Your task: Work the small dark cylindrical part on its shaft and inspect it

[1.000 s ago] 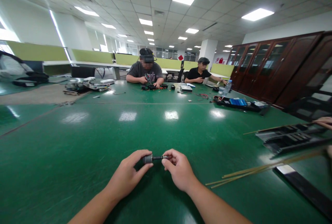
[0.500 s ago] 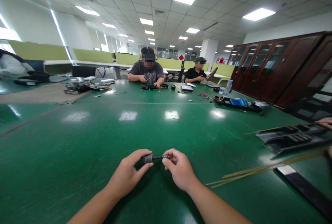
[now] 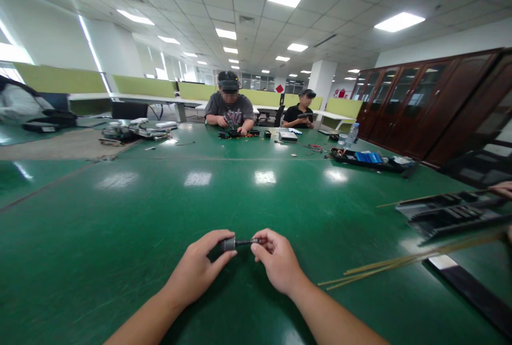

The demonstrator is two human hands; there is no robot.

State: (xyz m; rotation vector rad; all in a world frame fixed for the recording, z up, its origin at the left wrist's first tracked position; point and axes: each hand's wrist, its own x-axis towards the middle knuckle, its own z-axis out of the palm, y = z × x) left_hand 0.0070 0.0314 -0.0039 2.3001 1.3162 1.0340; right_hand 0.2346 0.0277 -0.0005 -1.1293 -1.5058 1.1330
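Close in front of me is a small dark cylinder with a thin shaft [image 3: 229, 244], much like a little motor, lying level just over the green tabletop [image 3: 160, 211]. My left hand [image 3: 200, 265] grips the thick cylinder end between thumb and fingers. At the other end, my right hand [image 3: 276, 259] pinches the shaft's metal tip with thumb and fingertips. The fingers partly cover both ends of the piece.
On the right lie thin yellowish rods [image 3: 376, 267], a black slotted housing [image 3: 452, 214] and a dark flat bar [image 3: 472, 291]; another person's hand [image 3: 502, 187] touches the housing. Across the table sit two people, near a black tray [image 3: 360, 159], a bottle [image 3: 352, 134] and electronic parts [image 3: 136, 129].
My hands and the piece between them are practically still. Across the table, the person at right has lowered a dark object from upright to level; the other person has shifted slightly.
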